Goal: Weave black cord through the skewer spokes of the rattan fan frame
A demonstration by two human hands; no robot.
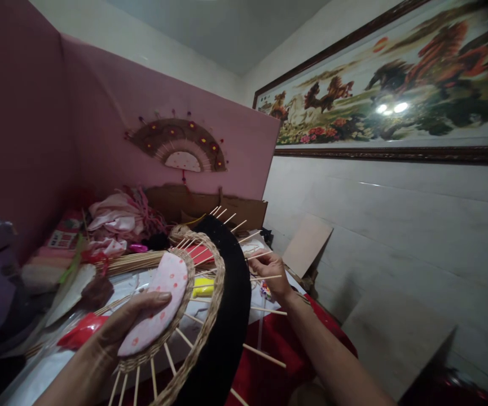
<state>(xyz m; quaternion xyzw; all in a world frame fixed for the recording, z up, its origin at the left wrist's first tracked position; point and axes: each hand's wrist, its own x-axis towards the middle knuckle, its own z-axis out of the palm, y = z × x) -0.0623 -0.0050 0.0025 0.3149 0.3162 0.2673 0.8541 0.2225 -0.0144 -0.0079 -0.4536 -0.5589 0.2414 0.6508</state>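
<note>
A half-round handmade fan (220,270) is held tilted in front of me. It has a white centre piece with pink dots (159,304), a braided straw band, a wide black band (233,293) and thin wooden sticks (264,356) jutting past the rim. My left hand (127,316) grips the centre piece, thumb on top and fingers hidden behind. At the black band's outer edge, the fingers of my right hand (271,274) are pinched together beside a stick end. Whatever lies between those fingertips is too small to make out.
A finished-looking fan (184,141) hangs on the pink board (244,141). Pink fabric (119,214), a bundle of sticks (136,262), a yellow packet (203,287) and a red packet (82,331) lie on the table. A red cloth (275,344) covers its front. A framed horse picture (379,90) hangs right.
</note>
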